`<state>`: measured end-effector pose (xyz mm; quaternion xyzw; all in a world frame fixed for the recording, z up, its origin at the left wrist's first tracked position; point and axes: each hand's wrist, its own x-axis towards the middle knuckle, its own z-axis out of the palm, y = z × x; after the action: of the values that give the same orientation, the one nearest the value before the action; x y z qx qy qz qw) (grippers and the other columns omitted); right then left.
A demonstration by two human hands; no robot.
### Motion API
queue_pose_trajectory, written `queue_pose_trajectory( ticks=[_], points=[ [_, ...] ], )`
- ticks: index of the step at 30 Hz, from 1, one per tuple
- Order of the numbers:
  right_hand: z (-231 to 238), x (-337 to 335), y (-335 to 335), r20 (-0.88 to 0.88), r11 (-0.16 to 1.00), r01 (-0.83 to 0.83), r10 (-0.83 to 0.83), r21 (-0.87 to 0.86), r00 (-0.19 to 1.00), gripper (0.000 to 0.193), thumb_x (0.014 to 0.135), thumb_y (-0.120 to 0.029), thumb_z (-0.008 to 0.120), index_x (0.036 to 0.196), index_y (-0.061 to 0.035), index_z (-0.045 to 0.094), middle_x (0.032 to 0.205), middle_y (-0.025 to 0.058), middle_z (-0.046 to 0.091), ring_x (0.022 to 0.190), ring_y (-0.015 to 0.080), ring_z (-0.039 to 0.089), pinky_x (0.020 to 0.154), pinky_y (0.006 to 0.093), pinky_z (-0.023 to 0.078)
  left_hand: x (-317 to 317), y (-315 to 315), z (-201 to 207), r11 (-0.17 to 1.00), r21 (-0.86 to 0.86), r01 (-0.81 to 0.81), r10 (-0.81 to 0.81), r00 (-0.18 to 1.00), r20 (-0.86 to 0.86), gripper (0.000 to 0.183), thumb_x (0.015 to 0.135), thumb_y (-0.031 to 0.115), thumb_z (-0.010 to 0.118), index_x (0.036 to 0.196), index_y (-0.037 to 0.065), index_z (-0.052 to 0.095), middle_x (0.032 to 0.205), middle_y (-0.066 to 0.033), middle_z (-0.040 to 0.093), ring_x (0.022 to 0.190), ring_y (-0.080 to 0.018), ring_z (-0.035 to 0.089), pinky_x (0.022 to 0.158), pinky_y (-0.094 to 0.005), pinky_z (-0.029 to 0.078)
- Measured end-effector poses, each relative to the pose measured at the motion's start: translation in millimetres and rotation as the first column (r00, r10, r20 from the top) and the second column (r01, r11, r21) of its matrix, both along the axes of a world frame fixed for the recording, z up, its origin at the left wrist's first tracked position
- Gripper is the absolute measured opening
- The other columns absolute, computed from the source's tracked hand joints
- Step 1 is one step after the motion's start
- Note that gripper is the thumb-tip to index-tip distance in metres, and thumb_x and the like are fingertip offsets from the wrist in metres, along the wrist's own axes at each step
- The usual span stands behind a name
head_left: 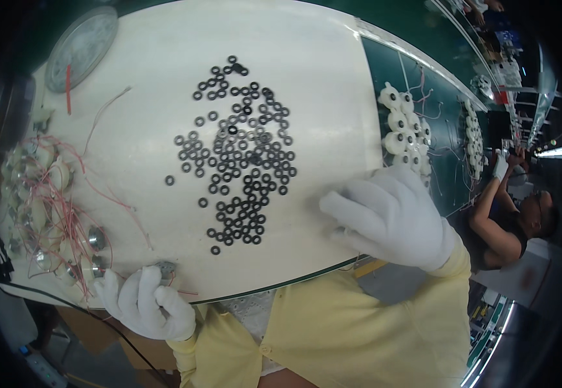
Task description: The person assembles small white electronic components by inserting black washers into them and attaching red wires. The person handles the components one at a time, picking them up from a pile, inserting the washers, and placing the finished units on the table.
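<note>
Both hands wear white gloves. Low on the left, my left hand [145, 302] is closed with curled fingers at the table's near edge. A small round metal motor-like part [166, 266] shows just past its fingertips, and a red wire pokes out beside the hand; the palm side is hidden. To the right, my right hand [391, 216] hovers over the table's right side, fingers reaching left and thumb apart, with nothing visible in it. Many small black rubber rings [245, 152] lie scattered in the middle of the white tabletop [323, 97].
Left of the rings is a heap of white and metal motor-like parts [38, 213] with tangled red wires. White round parts with black centres [407, 126] stand in rows on a green surface [445, 129] at right. A grey round lid-like disc [84, 48] lies far left. Another person [510, 223] works at right.
</note>
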<state>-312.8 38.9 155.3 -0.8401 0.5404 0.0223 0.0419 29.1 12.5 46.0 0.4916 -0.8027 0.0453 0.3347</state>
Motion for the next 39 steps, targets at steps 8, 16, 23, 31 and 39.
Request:
queue_pose_trajectory(
  ticks=[8, 16, 23, 31, 39],
  points=[
    [63.9, -64.6, 78.8, -0.017, 0.898, 0.438, -0.439, -0.029, 0.898, 0.036, 0.066, -0.009, 0.079, 0.1, -0.012, 0.067, 0.105, 0.0054, 0.068, 0.086, 0.0275, 0.064, 0.075, 0.0396, 0.045, 1.3, -0.6, -0.7, 0.998, -0.044, 0.045, -0.043, 0.998, 0.043, 0.026, 0.108, 0.011, 0.048, 0.113, -0.004, 0.068, 0.108, -0.0149, 0.064, 0.122, -0.0439, 0.058, 0.105, -0.0567, 0.046],
    [14.4, -150.7, 84.8, 0.023, 0.801, 0.591, -0.592, -0.092, 0.806, 0.039, 0.072, 0.0, 0.073, 0.109, -0.0119, 0.066, 0.123, 0.012, 0.065, 0.1, 0.0328, 0.064, 0.086, 0.0435, 0.049, 3.0, -0.6, -8.1, 0.999, -0.034, -0.001, 0.0, 0.999, -0.033, 0.031, 0.109, 0.016, 0.043, 0.113, -0.002, 0.068, 0.104, -0.013, 0.064, 0.119, -0.041, 0.057, 0.11, -0.0581, 0.042],
    [-3.0, -158.4, 73.0, 0.084, 0.844, 0.477, -0.472, -0.244, 0.878, 0.057, 0.074, 0.002, 0.069, 0.13, -0.0082, 0.06, 0.126, 0.0175, 0.064, 0.107, 0.0365, 0.065, 0.086, 0.044, 0.051, 1.7, -1.9, -7.0, 0.999, -0.044, -0.027, 0.027, 1.0, -0.003, 0.029, 0.109, 0.014, 0.045, 0.114, -0.004, 0.068, 0.104, -0.0136, 0.064, 0.122, -0.0422, 0.057, 0.107, -0.0564, 0.044],
    [-17.8, -171.8, 79.6, 0.349, 0.844, 0.514, -0.441, -0.152, 0.827, 0.048, 0.08, 0.008, 0.064, 0.126, -0.0045, 0.063, 0.11, 0.0166, 0.066, 0.099, 0.0328, 0.068, 0.082, 0.0392, 0.055, -9.0, -7.3, 16.3, 0.997, 0.072, -0.02, 0.003, 0.974, 0.225, 0.031, 0.087, 0.009, 0.066, 0.117, 0.001, 0.069, 0.09, -0.0096, 0.06, 0.123, -0.0429, 0.055, 0.104, -0.0571, 0.042],
    [-37.2, -184.7, 95.4, 0.629, 0.771, 0.634, -0.462, -0.064, 0.625, 0.034, 0.086, 0.008, 0.061, 0.118, 0.0002, 0.068, 0.118, 0.0147, 0.066, 0.1, 0.0228, 0.068, 0.089, 0.0322, 0.053, 2.8, -4.4, 4.7, 0.995, 0.095, 0.03, -0.043, 0.99, 0.135, 0.035, 0.086, 0.003, 0.069, 0.121, 0.001, 0.067, 0.119, -0.0182, 0.059, 0.128, -0.0407, 0.053, 0.11, -0.0543, 0.038]
  ],
)
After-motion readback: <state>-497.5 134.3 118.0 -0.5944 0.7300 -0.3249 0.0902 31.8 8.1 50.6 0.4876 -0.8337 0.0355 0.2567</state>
